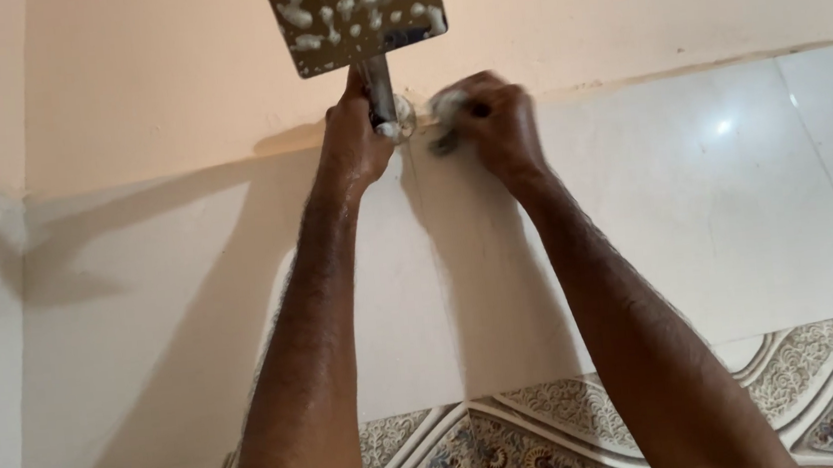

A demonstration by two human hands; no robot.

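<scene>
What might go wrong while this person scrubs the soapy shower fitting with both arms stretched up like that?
The left hand grips the foam-covered metal arm, so it may well slip on the wet soap. The square shower head hangs overhead, thick with suds that could drip toward the person's face. The right hand presses a scrub pad against the wall flange; hard pushing might loosen the fitting.
</scene>
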